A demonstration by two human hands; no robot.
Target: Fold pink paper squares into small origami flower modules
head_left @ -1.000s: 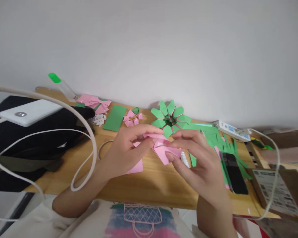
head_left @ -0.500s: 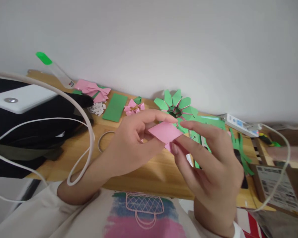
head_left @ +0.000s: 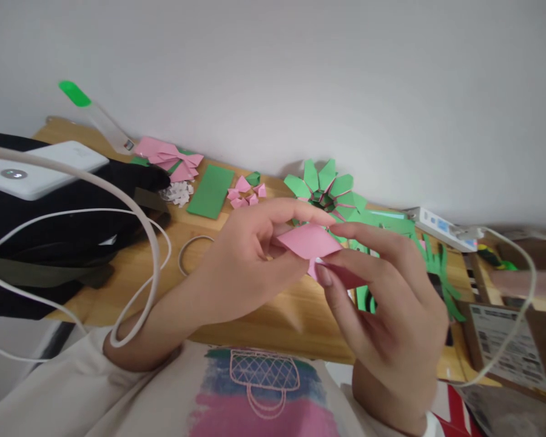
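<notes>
A folded pink paper piece [head_left: 310, 241] is held up over the table between both hands. My left hand [head_left: 250, 261] is closed on it, thumb below and index finger stretched along its top. My right hand [head_left: 386, 291] pinches the lower right part between thumb and fingers, with its index finger at the far corner. A small white bit [head_left: 319, 260] shows by the right fingertips; what it is I cannot tell. Behind the hands stands a green and pink folded paper ring [head_left: 323, 188], its petals spread upward. My fingers hide the underside of the pink piece.
Pink folded pieces [head_left: 246, 193], a green paper rectangle [head_left: 210, 191] and white scraps [head_left: 178, 193] lie left of the ring. A white power bank [head_left: 45, 169] rests on black cloth. White cable [head_left: 157, 261] loops over the left forearm. A power strip [head_left: 443, 229] sits at right.
Both hands still hold the pink paper, which has shifted slightly right in view. A white bit now shows at the right fingertips, and more pink shows under the right fingers.
</notes>
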